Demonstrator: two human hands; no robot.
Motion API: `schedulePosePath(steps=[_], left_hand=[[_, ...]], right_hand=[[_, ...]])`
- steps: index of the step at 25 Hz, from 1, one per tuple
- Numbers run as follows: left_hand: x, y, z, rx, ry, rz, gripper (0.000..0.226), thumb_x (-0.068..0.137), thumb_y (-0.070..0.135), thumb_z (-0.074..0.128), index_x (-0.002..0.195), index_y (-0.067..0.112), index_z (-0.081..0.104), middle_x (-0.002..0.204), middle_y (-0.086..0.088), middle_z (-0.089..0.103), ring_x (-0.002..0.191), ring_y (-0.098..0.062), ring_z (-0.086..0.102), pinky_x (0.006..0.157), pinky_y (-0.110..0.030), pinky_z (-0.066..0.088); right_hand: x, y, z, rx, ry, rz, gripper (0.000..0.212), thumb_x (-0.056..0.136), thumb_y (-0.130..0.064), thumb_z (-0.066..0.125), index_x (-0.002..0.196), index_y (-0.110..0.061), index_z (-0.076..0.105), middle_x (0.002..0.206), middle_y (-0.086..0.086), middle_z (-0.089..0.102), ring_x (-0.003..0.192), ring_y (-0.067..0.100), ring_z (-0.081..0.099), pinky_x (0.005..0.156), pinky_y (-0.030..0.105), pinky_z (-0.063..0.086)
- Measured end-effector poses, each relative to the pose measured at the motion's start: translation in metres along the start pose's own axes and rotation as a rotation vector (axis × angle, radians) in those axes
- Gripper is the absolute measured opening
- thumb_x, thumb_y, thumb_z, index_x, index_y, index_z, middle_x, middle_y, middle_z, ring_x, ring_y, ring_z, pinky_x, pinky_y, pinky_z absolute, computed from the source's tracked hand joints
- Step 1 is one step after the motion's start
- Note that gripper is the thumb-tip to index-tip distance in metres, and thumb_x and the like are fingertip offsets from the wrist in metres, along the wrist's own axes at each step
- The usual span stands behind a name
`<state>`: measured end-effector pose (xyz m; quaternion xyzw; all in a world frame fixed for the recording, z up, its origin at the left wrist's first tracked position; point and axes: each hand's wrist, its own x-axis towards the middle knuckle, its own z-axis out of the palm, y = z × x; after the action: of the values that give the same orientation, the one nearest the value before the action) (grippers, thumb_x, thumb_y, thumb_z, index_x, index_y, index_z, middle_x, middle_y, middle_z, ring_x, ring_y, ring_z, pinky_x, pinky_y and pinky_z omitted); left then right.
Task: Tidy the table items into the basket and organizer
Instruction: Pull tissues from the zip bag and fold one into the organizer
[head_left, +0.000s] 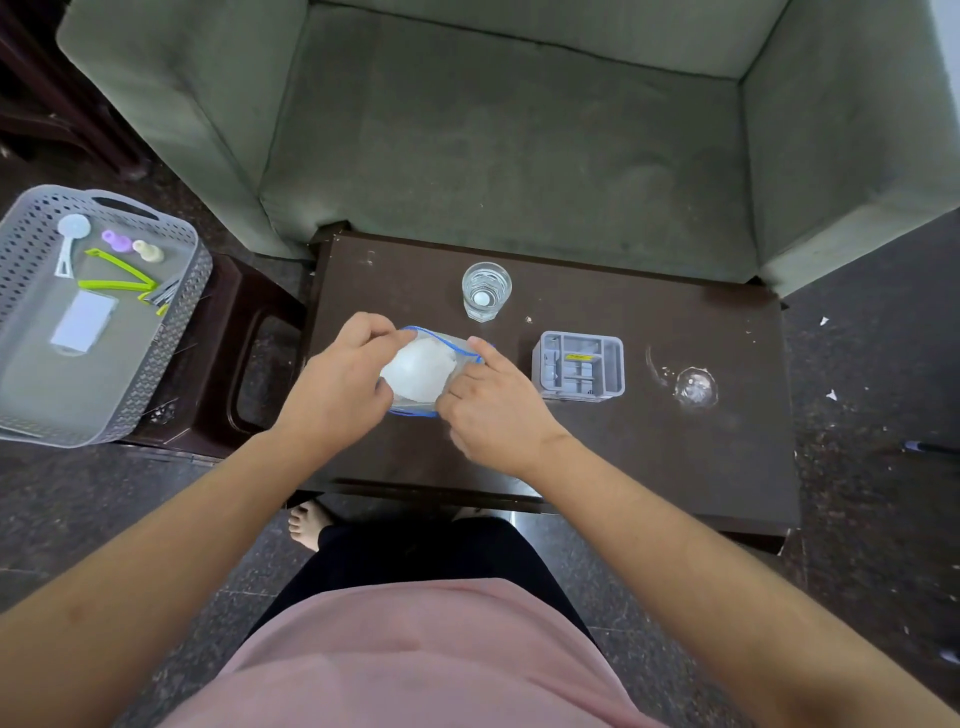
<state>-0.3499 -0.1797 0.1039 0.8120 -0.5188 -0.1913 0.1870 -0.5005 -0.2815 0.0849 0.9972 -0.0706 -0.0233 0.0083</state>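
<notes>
At the centre of the frame, both hands pinch a clear plastic bag (422, 370) with a blue zip edge, holding something soft and white, on the dark scuffed surface (649, 457). The left hand (340, 382) has its fingers closed on the bag's left rim; the right hand (493, 410) grips its right edge. A grey ridged organizer (581, 366) sits just right; a perforated grey basket (98, 312) lies far left.

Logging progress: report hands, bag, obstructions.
Left hand and right hand both gripping zip bag on table. Basket off left. Nothing in the way.
</notes>
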Motion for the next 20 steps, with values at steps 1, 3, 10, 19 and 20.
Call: schedulePosePath(steps=[1,3,10,19,20], left_hand=[[-0.002,0.002,0.002,-0.027,0.003,-0.010,0.059,0.073,-0.005,0.053,0.128,0.019,0.055,0.119,0.001,0.050,0.095,-0.022,0.056,0.074,-0.041,0.051],[-0.005,0.008,0.005,-0.085,0.007,-0.018,0.061,0.072,-0.007,0.052,0.127,0.020,0.056,0.119,0.003,0.051,0.097,-0.020,0.056,0.078,-0.038,0.050],[-0.011,0.024,-0.004,-0.128,0.008,0.069,0.065,0.069,-0.010,0.048,0.124,0.023,0.059,0.118,0.005,0.051,0.094,-0.015,0.053,0.078,-0.038,0.051],[-0.023,0.021,0.001,-0.176,0.022,0.096,0.066,0.071,-0.009,0.046,0.123,0.030,0.057,0.109,0.023,0.041,0.089,-0.003,0.045,0.076,-0.031,0.049],[-0.024,0.021,0.002,-0.180,0.019,0.100,0.065,0.071,-0.009,0.046,0.123,0.030,0.057,0.111,0.020,0.045,0.088,-0.001,0.044,0.076,-0.031,0.049]], right_hand=[[0.004,-0.003,-0.005,0.058,-0.009,0.037,0.005,0.059,-0.013,0.070,0.064,-0.014,0.069,0.056,0.002,0.064,0.058,0.025,0.062,0.091,0.038,0.050],[0.013,-0.012,-0.019,0.207,-0.059,0.055,0.014,0.069,-0.005,0.065,0.082,-0.007,0.069,0.075,0.010,0.068,0.072,0.029,0.064,0.068,0.033,0.049],[0.068,-0.012,-0.025,0.149,-0.614,0.118,0.019,0.091,-0.016,0.042,0.087,-0.015,0.060,0.076,-0.003,0.048,0.094,0.018,0.055,0.087,0.026,0.047],[0.063,-0.020,-0.022,0.209,-0.597,0.184,0.014,0.092,-0.028,0.035,0.089,-0.025,0.049,0.086,-0.012,0.045,0.087,0.012,0.049,0.064,0.027,0.038],[0.060,-0.022,-0.025,0.194,-0.569,0.200,0.011,0.094,-0.028,0.036,0.088,-0.026,0.046,0.079,-0.011,0.042,0.085,0.011,0.046,0.064,0.025,0.035]])
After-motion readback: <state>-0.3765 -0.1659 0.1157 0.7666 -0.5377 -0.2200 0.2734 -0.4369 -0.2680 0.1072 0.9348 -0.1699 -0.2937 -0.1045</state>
